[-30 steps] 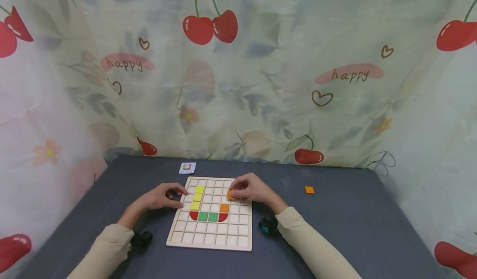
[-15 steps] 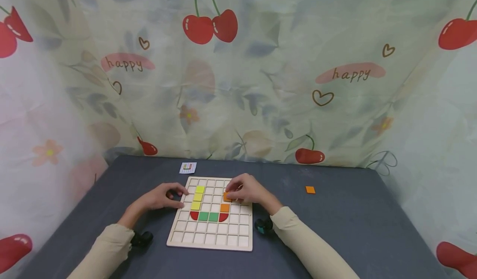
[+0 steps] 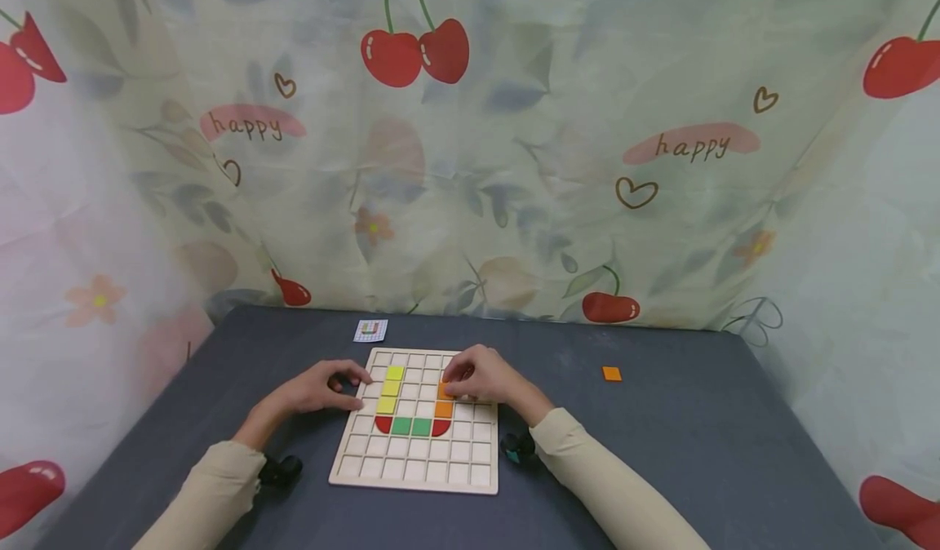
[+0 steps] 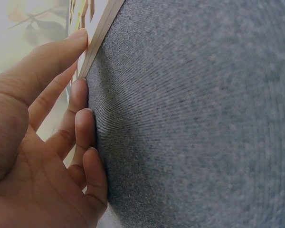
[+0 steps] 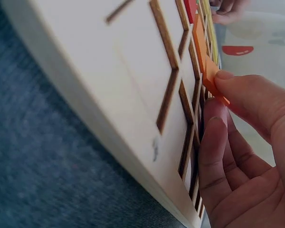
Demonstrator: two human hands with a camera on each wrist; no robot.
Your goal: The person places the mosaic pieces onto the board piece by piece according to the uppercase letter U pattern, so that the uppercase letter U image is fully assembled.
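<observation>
A light wooden grid board (image 3: 411, 472) lies on the dark table. My left hand (image 3: 312, 388) rests at its left edge; in the left wrist view the thumb (image 4: 69, 50) touches the board's side and the fingers are loosely bent. Over the board's right part, my right hand (image 3: 490, 377) pinches an orange square tile (image 5: 211, 76) between thumb and fingers, down at a cell. Just nearer lies another orange tile (image 3: 444, 410). Yellow tiles (image 3: 391, 388) form a left column, and green tiles (image 3: 401, 427) sit between two red rounded corner pieces (image 3: 441, 428).
A loose orange tile (image 3: 612, 374) lies on the table (image 3: 661, 444) to the right. Behind the board is a small pattern card (image 3: 370, 330). A printed curtain (image 3: 485, 166) hangs along the back and sides.
My right hand has shifted a little left and slightly nearer, bringing its orange tile into line behind the other orange one. The left hand stays put.
</observation>
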